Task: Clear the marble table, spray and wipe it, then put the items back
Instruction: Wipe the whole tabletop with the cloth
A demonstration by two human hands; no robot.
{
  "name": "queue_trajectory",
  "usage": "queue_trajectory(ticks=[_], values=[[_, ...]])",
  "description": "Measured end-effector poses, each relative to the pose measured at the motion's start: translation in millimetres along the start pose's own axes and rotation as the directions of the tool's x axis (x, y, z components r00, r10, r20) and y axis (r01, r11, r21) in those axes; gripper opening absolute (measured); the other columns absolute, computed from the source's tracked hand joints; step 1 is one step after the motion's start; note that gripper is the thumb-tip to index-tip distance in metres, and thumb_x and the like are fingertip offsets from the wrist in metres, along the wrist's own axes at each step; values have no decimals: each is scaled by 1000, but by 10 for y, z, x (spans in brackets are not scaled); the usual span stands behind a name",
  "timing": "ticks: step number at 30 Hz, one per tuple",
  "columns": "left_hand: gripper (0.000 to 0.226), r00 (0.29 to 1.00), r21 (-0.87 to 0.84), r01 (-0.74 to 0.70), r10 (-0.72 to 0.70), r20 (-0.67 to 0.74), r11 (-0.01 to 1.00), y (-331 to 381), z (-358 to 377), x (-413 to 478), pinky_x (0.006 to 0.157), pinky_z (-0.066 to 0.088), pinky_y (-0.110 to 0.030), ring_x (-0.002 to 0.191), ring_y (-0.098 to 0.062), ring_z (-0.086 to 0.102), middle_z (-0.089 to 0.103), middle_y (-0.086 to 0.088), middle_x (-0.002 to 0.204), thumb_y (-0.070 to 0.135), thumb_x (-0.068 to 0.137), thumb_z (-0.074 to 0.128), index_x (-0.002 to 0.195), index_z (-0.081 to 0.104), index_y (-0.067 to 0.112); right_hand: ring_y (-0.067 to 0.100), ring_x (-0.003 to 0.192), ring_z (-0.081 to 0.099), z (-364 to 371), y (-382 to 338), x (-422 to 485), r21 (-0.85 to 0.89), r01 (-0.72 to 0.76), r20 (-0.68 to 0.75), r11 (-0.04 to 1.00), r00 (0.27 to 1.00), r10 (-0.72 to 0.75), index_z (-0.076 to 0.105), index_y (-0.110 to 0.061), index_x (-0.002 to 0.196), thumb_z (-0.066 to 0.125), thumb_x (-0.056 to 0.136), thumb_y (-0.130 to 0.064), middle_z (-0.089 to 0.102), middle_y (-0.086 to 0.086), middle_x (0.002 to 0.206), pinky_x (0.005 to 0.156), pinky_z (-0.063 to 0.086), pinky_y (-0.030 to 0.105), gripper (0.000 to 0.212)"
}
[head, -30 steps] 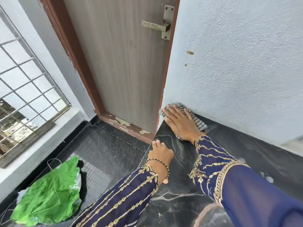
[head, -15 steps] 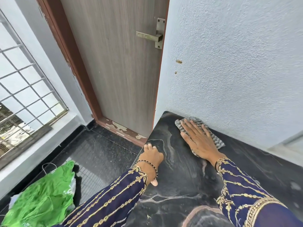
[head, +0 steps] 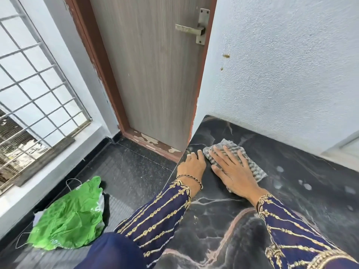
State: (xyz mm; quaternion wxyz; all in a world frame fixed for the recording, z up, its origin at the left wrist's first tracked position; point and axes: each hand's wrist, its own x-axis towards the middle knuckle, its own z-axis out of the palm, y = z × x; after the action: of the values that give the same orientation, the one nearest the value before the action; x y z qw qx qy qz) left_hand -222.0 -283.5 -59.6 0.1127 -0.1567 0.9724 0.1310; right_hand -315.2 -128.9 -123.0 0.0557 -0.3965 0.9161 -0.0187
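The black marble table (head: pixel 291 191) with pale veins fills the lower right, set against a white wall. A grey striped cloth (head: pixel 236 148) lies flat on it near the far left corner. My right hand (head: pixel 233 171) presses on the cloth, palm down with fingers spread. My left hand (head: pixel 192 166) rests with curled fingers on the table's left edge, touching the cloth's corner, holding nothing. Small wet droplets (head: pixel 279 168) dot the marble to the right of the cloth.
A green plastic bag (head: pixel 71 216) lies on the dark floor left of the table. A closed wooden door (head: pixel 155 74) with a metal handle (head: pixel 191 29) stands behind the table's corner. A barred window (head: pixel 29 84) is at the left.
My right hand slid the cloth from the wall-side corner back toward me and to the left. My left hand stayed on the table's edge.
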Motion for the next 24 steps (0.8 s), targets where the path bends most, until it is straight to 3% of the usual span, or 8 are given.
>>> queue_trajectory(ticks=[5, 8, 10, 15, 20, 24], values=[[70, 988, -88, -114, 104, -111, 990, -291, 289, -740, 118, 26, -37, 147, -23, 17, 26, -10, 154, 9, 85, 59, 145, 22, 8, 9, 158, -4, 98, -503, -642, 1, 120, -31, 993, 992, -120, 9, -41, 161, 11, 106, -58, 5, -20, 170, 127, -3, 47, 58], [67, 980, -131, -155, 135, -146, 979, -437, 413, -1176, 121, 20, -32, 149, -20, 13, 23, -7, 157, 2, 83, 51, 145, 25, 11, 11, 158, -9, 179, -858, -1045, -14, 178, 6, 984, 984, -178, 5, -40, 161, 11, 108, -58, 0, -19, 170, 127, -1, 50, 57], [65, 973, -163, -175, 146, -178, 971, -524, 442, -1430, 120, 20, -30, 147, -19, 17, 28, -6, 155, 0, 83, 47, 144, 27, 11, 13, 159, -8, 217, -1115, -1331, 7, 220, 21, 975, 975, -220, 6, -39, 161, 15, 109, -56, 1, -16, 171, 127, -1, 52, 56], [58, 973, -162, -193, 167, -162, 968, -629, 448, -1839, 119, 23, -34, 148, -21, 18, 31, -9, 154, 0, 89, 43, 144, 28, 8, 17, 159, 6, 313, -1693, -2100, 67, 343, 30, 937, 938, -346, 12, -41, 159, 27, 110, -50, 29, -15, 166, 126, 5, 54, 52], [52, 973, -180, -206, 183, -139, 962, -545, 443, -1987, 114, 31, -37, 145, -23, 24, 42, -8, 145, -2, 86, 43, 137, 38, 8, 18, 159, 1, 343, -1782, -2643, 47, 445, 90, 894, 890, -447, 8, -40, 162, 27, 111, -48, 9, -15, 171, 124, 7, 55, 55], [48, 972, -181, -233, 221, -85, 955, -392, 457, -1949, 113, 30, -37, 145, -22, 24, 41, -7, 145, 1, 89, 43, 136, 39, 9, 18, 159, 1, 333, -1587, -2864, 60, 485, 114, 872, 865, -489, 8, -41, 162, 27, 111, -47, 6, -17, 171, 123, 3, 54, 55]])
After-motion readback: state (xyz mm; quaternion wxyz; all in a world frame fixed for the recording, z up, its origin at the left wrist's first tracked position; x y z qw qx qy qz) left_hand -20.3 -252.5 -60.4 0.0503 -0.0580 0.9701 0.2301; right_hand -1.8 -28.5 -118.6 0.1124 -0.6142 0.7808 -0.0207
